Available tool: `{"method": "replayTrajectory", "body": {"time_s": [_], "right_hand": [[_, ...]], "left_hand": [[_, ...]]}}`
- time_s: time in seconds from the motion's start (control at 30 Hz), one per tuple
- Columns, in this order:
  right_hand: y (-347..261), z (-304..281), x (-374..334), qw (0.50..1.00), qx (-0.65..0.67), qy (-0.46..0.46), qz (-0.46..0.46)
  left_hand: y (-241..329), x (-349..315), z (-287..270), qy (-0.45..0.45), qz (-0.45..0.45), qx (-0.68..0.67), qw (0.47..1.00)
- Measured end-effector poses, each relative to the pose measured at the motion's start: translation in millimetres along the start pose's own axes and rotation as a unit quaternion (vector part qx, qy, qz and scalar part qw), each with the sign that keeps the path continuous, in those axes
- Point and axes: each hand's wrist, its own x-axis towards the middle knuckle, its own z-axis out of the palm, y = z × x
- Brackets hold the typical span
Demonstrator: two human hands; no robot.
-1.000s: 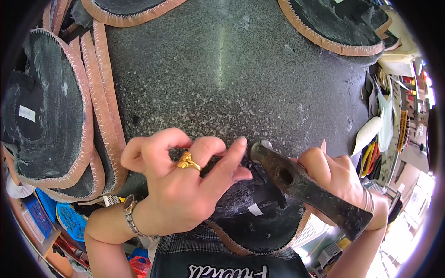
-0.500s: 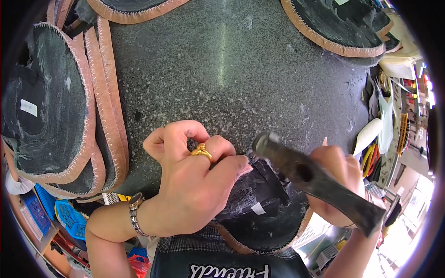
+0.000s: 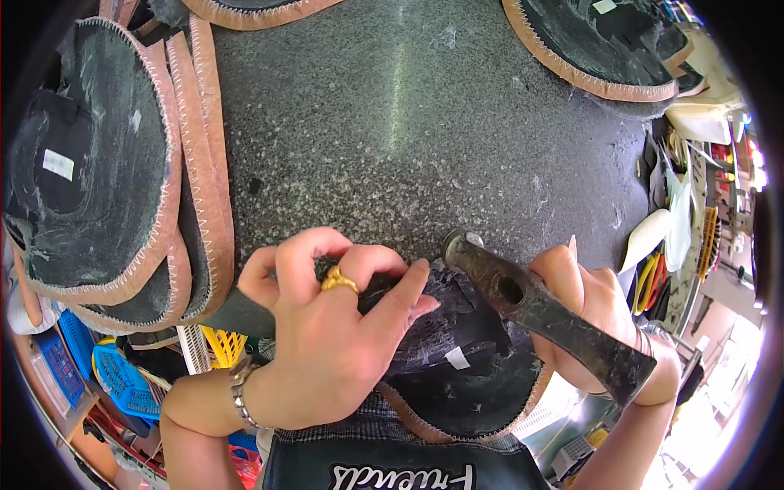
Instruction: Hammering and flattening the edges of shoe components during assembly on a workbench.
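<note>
A black piece with a zigzag-stitched tan rim [image 3: 445, 404] lies partly on the table's near edge and overhangs it. It looks like a shoe upper, with a small white label [image 3: 457, 358] on it. My left hand [image 3: 327, 335], wearing a gold ring, pinches the piece's far left edge between thumb and bent fingers. In my right hand [image 3: 576, 302] is a hammer [image 3: 563, 318]; its handle is mostly hidden behind the head and my fist. The hammer's round face hangs close to the piece's far edge, just right of my left fingertips; whether they touch I cannot tell.
Similar stitched black pieces are stacked on the left [image 3: 114, 163] and far right [image 3: 596, 49] of the dark speckled tabletop [image 3: 392, 147]. Below at left are blue baskets [image 3: 122, 384] and a yellow one [image 3: 222, 345]. Tools and sheet scraps line the right edge.
My left hand has shifted slightly left and nearer me, with thumb and fingers a little looser on the edge. The hammer has moved slightly left, still in my right hand.
</note>
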Motion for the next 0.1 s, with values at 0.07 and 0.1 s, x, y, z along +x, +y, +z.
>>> {"method": "replayTrajectory", "body": {"time_s": [0.07, 0.1], "right_hand": [[-6.8, -3.8, 0.7, 1.0, 0.0, -0.003, 0.002], [-11.8, -7.1, 1.9, 1.0, 0.002, -0.007, 0.005]], "left_hand": [[-3.3, -1.7, 4.6, -0.001, -0.015, -0.05, 0.999], [-6.1, -0.9, 6.4, -0.004, -0.028, -0.102, 0.994]]}}
